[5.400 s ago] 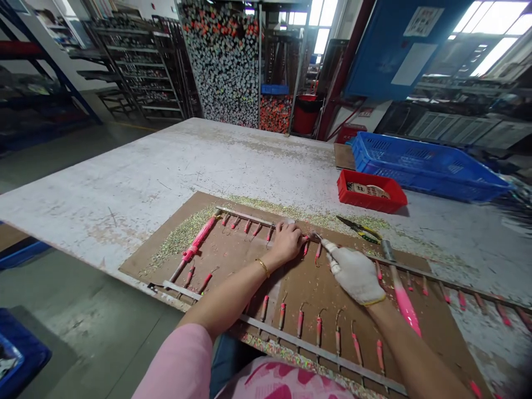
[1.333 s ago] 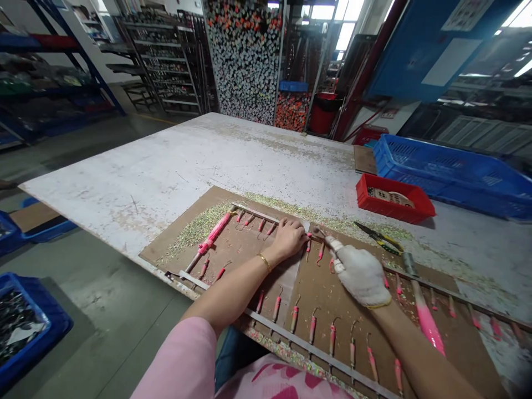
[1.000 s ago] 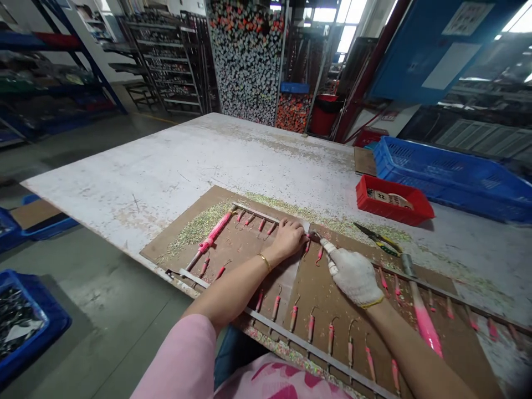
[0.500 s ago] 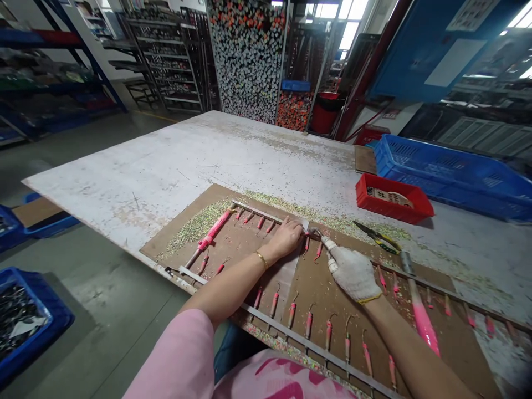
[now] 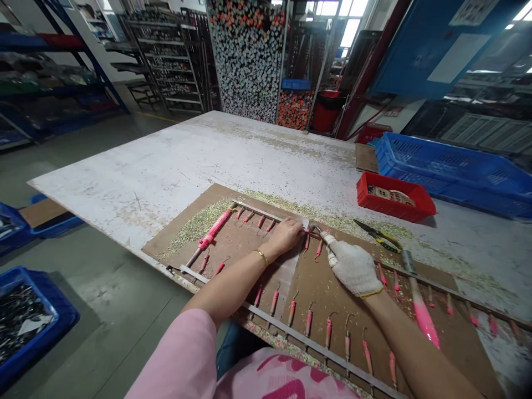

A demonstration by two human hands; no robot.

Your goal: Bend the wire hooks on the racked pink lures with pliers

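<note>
A metal hanging rack point(image 5: 320, 346) with rows of small pink-coated hooks point(image 5: 309, 322) lies across brown cardboard point(image 5: 324, 288). My bare left hand point(image 5: 286, 235) is closed at its far rail, fingers bent down over the bar beside a pink hook. Just to the right, my right hand point(image 5: 353, 267) wears a white glove with a wrapped forefinger. That hand is curled, its fingertips by the same rail near a dark curved metal piece point(image 5: 316, 229); the palm hides what it grips. Pink-coated crossbars point(image 5: 213, 233) join the rails at the left and right.
Yellow-handled pliers point(image 5: 379, 236) lie beyond the rail. Farther back stand a red bin point(image 5: 394, 197) and a large blue crate point(image 5: 453, 174). Yellow-green chips point(image 5: 195, 227) are strewn over the cardboard and white table point(image 5: 174, 160). Blue crates point(image 5: 45, 327) sit on the floor at left.
Both hands stay at the same place on the far rail, with only a slight shift of the fingers. The whole view has moved very little.
</note>
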